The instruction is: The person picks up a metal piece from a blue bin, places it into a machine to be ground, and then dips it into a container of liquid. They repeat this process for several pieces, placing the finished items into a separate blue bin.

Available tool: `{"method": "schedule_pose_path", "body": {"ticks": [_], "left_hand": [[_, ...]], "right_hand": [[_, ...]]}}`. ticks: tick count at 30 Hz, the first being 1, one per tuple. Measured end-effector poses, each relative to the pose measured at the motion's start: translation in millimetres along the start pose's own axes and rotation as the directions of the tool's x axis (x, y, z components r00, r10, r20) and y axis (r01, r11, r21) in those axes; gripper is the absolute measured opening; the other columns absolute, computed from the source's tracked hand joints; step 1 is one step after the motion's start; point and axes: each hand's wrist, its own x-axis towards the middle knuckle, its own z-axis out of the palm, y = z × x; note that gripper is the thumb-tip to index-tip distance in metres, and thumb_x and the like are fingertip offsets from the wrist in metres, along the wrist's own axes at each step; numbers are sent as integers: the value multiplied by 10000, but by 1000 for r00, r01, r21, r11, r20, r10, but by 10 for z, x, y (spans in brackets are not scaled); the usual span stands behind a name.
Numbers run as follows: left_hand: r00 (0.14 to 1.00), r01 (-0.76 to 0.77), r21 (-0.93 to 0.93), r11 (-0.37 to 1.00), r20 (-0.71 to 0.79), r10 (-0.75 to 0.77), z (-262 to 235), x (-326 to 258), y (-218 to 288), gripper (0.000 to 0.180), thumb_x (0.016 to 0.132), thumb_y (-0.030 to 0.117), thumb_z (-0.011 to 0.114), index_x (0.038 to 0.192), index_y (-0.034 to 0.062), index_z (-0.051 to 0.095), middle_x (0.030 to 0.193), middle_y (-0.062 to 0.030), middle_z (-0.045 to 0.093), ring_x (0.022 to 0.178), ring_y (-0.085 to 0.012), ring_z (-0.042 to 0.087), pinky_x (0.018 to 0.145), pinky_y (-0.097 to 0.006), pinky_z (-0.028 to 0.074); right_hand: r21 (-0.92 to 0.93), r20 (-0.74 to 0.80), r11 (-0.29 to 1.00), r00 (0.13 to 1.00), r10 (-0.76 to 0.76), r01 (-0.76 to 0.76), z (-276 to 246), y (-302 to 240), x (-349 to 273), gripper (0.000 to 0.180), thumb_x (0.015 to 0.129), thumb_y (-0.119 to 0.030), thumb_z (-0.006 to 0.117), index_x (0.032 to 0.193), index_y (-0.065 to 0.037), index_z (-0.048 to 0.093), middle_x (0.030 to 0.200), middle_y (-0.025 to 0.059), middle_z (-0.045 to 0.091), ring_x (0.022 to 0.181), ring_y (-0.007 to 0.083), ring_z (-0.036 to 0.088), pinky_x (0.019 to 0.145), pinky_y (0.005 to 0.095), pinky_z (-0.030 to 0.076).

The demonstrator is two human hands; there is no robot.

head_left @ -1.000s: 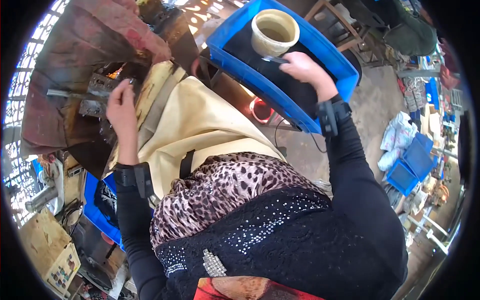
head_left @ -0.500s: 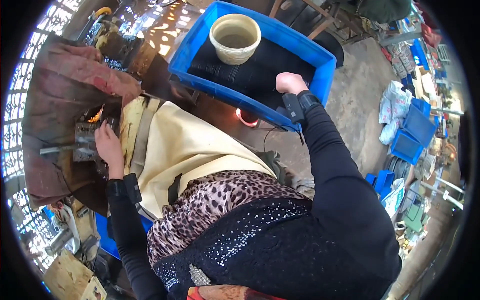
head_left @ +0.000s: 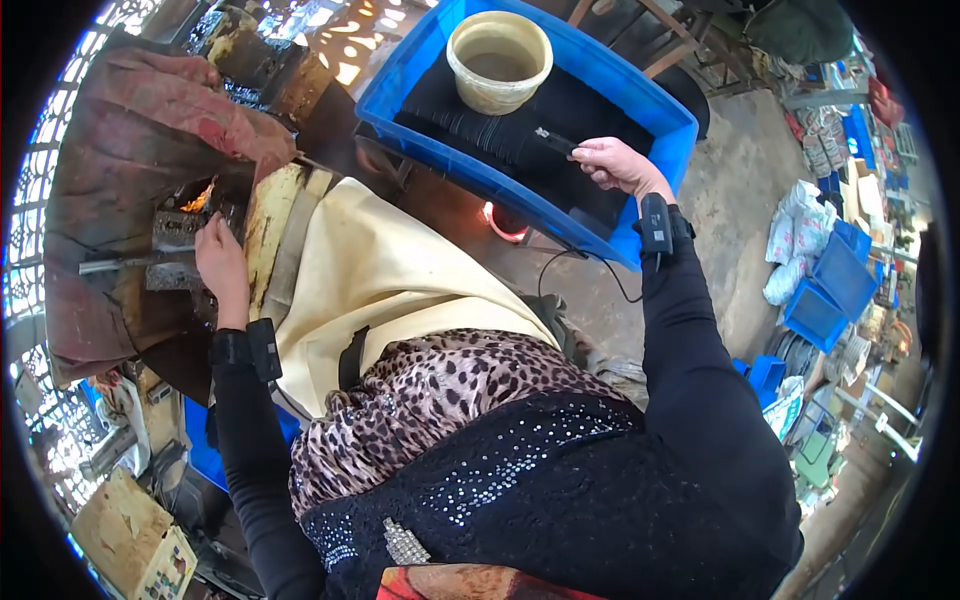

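My right hand (head_left: 622,165) is over the right part of a blue crate (head_left: 440,158). It pinches a thin dark flat piece (head_left: 558,142) whose far end is pale and bright. Rows of thin black pieces (head_left: 450,115) fill the crate, and a cream bucket (head_left: 500,100) stands on them. On the left, my left hand (head_left: 222,262) is closed, fingertips together, at a dark metal block (head_left: 178,228) on a machine. What those fingers hold, if anything, is hidden. A small orange flame (head_left: 200,196) shows just beyond them.
Reddish-brown cloth (head_left: 130,130) drapes around the machine. A cream apron (head_left: 385,250) covers my lap. Below the crate, a round opening (head_left: 505,222) glows orange. Blue bins (head_left: 842,268) and white sacks (head_left: 797,235) stand at the far right. A metal bar (head_left: 110,266) juts out left of the block.
My right hand has risen slightly from the crate's contents, and a dark flat piece now shows in its fingers. My left hand stays by the block. The whole view has shifted a little.
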Motion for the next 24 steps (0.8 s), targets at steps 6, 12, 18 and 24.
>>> {"method": "schedule_pose_path", "body": {"ticks": [6, 12, 18, 24], "left_hand": [[1000, 7, 34, 999, 3, -7, -77, -44, -18, 262, 945, 175, 517, 1079, 3, 663, 946, -181, 628, 900, -359, 604, 798, -423, 479], [1000, 20, 42, 999, 14, -20, -167, -49, 146, 263, 940, 167, 510, 1074, -2, 661, 950, -189, 622, 890, -371, 599, 789, -428, 481], [1000, 28, 63, 998, 2, -28, -240, -69, 216, 252, 934, 165, 515, 1059, 3, 663, 928, -185, 614, 879, -374, 598, 770, -439, 481], [998, 55, 79, 995, 0, -55, -297, -102, 279, 235, 923, 166, 526, 1036, 16, 667, 902, -179, 605, 868, -373, 597, 758, -452, 481]], "right_hand": [[230, 140, 947, 955, -260, 224, 253, -306, -93, 275, 928, -263, 625, 1053, -18, 616, 690, -72, 477, 502, -4, 396, 433, 174, 295], [-10, -93, 932, 928, -361, 362, 421, -932, 141, 287, 911, -283, 617, 996, -10, 644, 659, -30, 497, 526, 45, 441, 449, 204, 330], [-889, -256, 454, 760, -598, 58, 499, -1533, 885, 267, 817, -250, 602, 875, -11, 708, 983, 189, 690, 877, 326, 670, 718, 403, 522], [-934, -158, 357, 872, -463, 19, 584, -1764, 1114, 267, 787, -197, 573, 955, -64, 731, 1070, 164, 684, 1054, 342, 625, 848, 432, 500]]}}
